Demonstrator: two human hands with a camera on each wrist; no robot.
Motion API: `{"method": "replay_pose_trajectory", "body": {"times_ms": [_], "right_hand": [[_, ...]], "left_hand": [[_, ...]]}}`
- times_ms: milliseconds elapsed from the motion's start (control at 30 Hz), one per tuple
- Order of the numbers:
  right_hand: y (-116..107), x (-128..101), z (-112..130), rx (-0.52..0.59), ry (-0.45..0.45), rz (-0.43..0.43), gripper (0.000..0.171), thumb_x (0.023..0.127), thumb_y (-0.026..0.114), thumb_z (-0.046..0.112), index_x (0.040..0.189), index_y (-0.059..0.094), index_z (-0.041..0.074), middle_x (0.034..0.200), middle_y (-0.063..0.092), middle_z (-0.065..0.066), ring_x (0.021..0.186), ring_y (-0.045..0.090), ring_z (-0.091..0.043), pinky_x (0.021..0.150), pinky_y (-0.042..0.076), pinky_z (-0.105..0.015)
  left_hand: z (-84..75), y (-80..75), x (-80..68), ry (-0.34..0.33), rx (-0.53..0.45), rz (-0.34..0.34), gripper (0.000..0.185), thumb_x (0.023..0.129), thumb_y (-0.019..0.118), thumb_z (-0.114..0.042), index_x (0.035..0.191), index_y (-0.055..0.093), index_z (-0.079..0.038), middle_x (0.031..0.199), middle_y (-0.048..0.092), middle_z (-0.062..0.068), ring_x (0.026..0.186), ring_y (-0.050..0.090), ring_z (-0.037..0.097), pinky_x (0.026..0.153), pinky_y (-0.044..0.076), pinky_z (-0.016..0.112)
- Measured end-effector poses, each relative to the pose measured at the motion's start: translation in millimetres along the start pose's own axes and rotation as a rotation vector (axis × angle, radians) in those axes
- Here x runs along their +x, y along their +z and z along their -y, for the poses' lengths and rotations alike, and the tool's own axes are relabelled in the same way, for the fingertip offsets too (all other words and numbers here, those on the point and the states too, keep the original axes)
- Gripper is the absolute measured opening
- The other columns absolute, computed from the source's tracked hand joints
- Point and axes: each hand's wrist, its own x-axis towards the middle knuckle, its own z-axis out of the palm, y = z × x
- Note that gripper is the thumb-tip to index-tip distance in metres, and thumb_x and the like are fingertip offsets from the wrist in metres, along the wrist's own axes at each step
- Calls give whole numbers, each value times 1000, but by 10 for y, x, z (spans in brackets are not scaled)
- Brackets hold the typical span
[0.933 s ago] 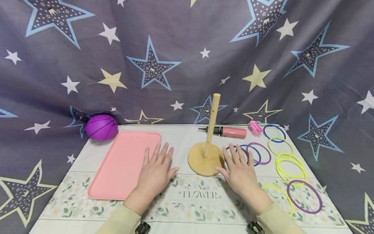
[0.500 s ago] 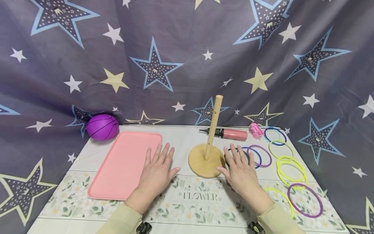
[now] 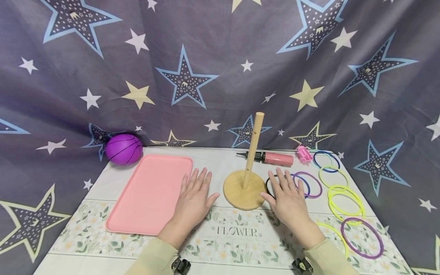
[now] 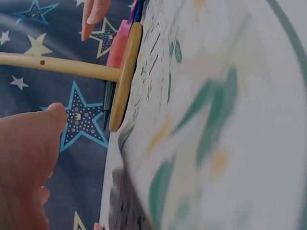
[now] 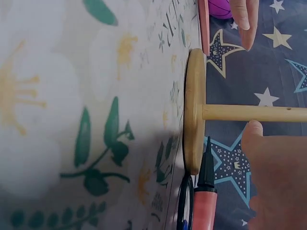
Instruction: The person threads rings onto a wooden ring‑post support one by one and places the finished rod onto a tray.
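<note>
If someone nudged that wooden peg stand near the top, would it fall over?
Probably not from a light nudge: the round wooden peg stand has a wide flat base lying flush on the floral tablecloth. Its tall thin post gives leverage, so a firm push up high might tip it. It looks rigid, fairly light.

wooden peg stand on floral tablecloth, left hand near, pink pump behind

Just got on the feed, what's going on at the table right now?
Nothing is gripped. The left hand lies flat on the table, fingers over the edge of the pink tray. The right hand lies flat with fingertips over a dark ring. Between them stands the wooden peg stand, with no ring on it.
</note>
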Motion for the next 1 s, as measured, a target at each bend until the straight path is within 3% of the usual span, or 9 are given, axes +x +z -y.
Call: {"method": "replay_pose_trajectory", "body": {"times_ms": [233, 567, 1000], "right_hand": [[-11, 12, -109, 22, 52, 38, 80, 112, 57, 57, 176, 32, 17, 181, 23, -19, 167, 14, -45, 129, 4, -78], [-36, -59, -284, 80, 89, -16, 79, 112, 59, 53, 174, 35, 10, 178, 26, -25, 165, 17, -50, 128, 9, -79], [29, -121, -607, 159, 151, -106, 75, 112, 65, 44, 169, 40, 1, 162, 47, -29, 153, 37, -56, 121, 25, -81]], "left_hand": [[-104, 111, 93, -6, -57, -22, 78, 112, 60, -53, 170, 41, -6, 178, 35, 15, 168, 19, 37, 136, 5, 61], [-209, 250, 129, -40, -221, -48, 76, 112, 62, -47, 169, 40, -2, 176, 37, 16, 166, 24, 38, 136, 11, 62], [-279, 387, 196, -48, -336, -34, 74, 114, 61, -44, 169, 39, 0, 171, 45, 21, 161, 36, 42, 134, 17, 63]]}}
